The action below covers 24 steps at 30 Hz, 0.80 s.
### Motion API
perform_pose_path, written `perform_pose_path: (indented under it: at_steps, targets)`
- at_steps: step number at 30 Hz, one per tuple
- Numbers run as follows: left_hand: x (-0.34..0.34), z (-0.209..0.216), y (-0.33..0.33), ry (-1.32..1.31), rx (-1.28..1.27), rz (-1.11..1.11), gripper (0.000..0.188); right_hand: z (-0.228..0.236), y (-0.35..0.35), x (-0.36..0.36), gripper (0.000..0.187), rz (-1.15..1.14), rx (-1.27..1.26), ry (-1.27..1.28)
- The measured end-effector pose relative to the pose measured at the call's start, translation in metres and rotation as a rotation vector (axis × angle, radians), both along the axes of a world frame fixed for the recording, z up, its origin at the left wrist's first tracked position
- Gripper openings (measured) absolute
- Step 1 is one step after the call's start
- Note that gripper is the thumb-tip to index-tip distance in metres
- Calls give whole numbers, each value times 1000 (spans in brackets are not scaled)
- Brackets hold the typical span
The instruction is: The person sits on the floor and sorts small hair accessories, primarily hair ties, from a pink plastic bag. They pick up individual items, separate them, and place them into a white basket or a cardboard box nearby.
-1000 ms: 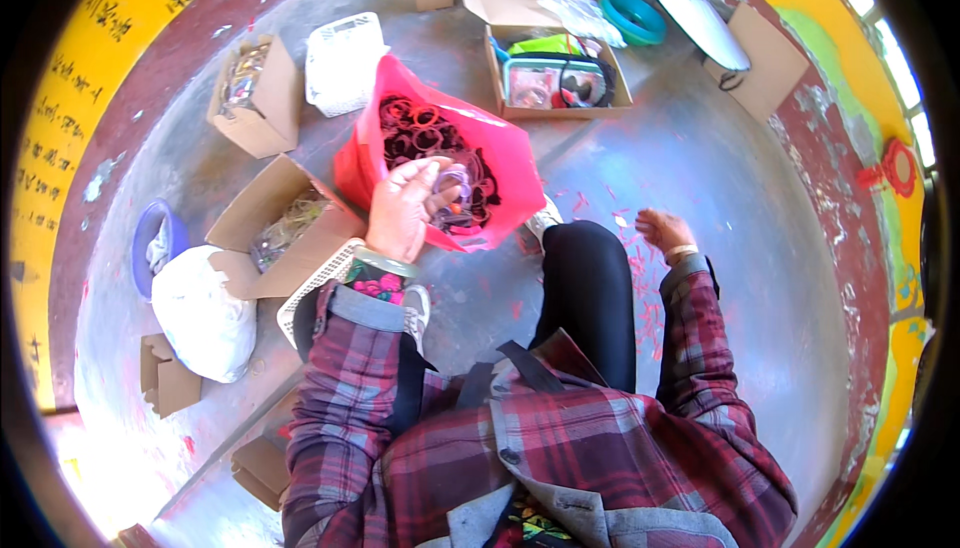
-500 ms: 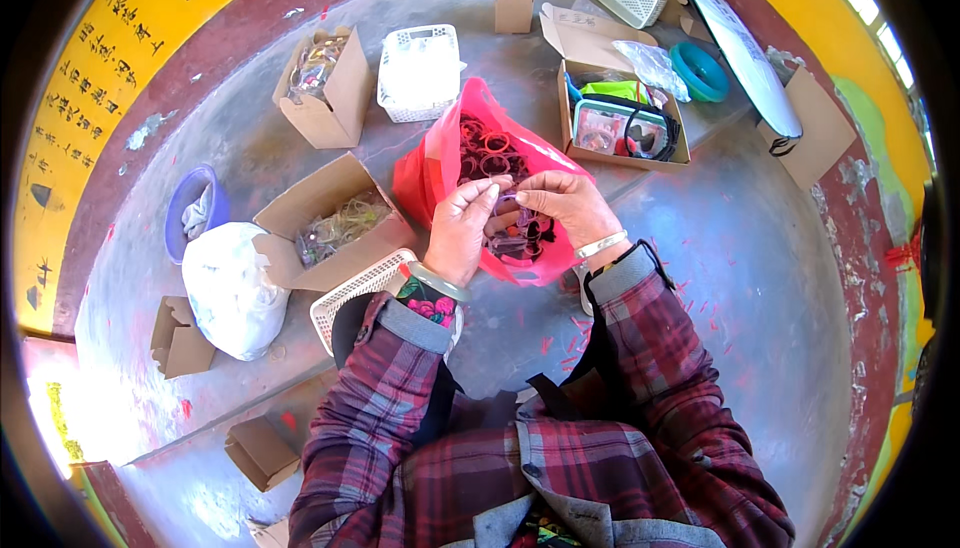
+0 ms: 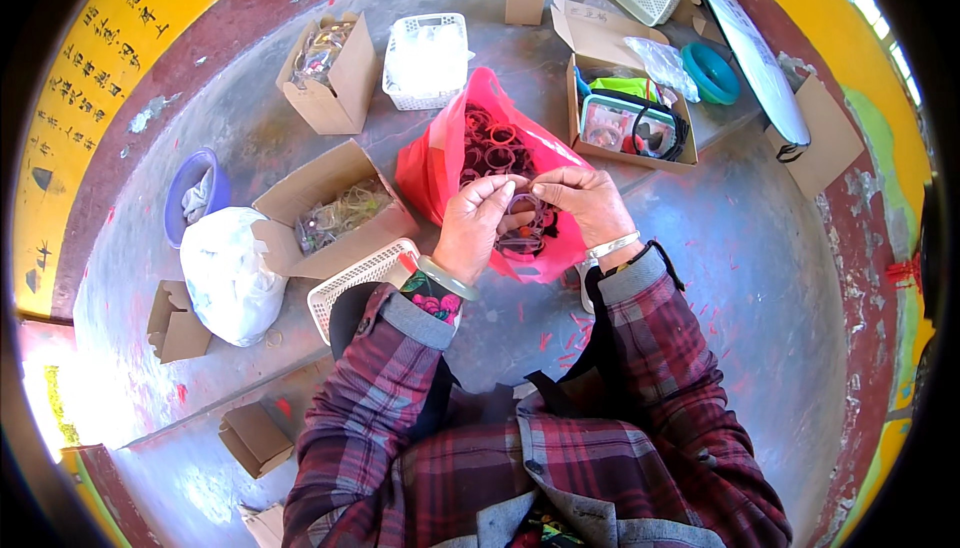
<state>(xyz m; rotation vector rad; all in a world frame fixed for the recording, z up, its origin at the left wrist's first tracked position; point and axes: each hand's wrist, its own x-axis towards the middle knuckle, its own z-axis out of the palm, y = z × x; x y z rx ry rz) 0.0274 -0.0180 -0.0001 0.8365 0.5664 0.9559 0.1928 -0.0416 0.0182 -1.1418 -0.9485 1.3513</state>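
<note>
Our left hand [image 3: 478, 220] and right hand [image 3: 592, 210] pinch a pale purple ring [image 3: 525, 212] between their fingertips, over the mouth of the red bag [image 3: 424, 170]. Dark rings [image 3: 492, 138] lie inside the bag; white basket [image 3: 428, 101] beyond it, open carton [image 3: 366, 242] to its left.

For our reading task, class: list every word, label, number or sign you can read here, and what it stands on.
Yellow wall: columns of black characters, the larger ones legible; wording not copied here.
Cardboard flap: small dark marks, too small to read.
Red bag: no writing I can make out.
</note>
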Motion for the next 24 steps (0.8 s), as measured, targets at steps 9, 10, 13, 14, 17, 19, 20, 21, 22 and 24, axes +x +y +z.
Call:
perform_pose_path:
  at_steps: [9,10,13,14,17,19,20,21,22,24]
  targets:
    - [-1,0,-1,26,-33,-35,20,5,-2,-3,7,-45,-18,-91]
    - [0,-2,0,25,-31,-41,19,4,-2,-2,8,-41,8,-120]
    - [-2,3,0,107,-79,-30,17,-2,-1,0,8,-28,58,-169]
    - [-3,5,0,149,-105,-21,17,-3,-1,1,8,-25,57,-161]
    - [-3,-2,3,90,-64,13,16,-3,-1,-2,9,-36,61,-156]
    - [-3,0,3,72,-84,24,15,-2,-1,-3,10,-28,59,-139]
    - [-3,2,3,62,-93,28,15,-3,-1,-2,10,-13,54,-121]
    - [-3,2,3,62,-92,23,15,-4,-1,-2,10,2,49,-102]
    - [-4,3,3,63,-89,19,15,-4,-1,-1,10,3,45,-95]
    - [-4,3,3,58,-85,14,15,-3,-1,0,11,3,37,-81]
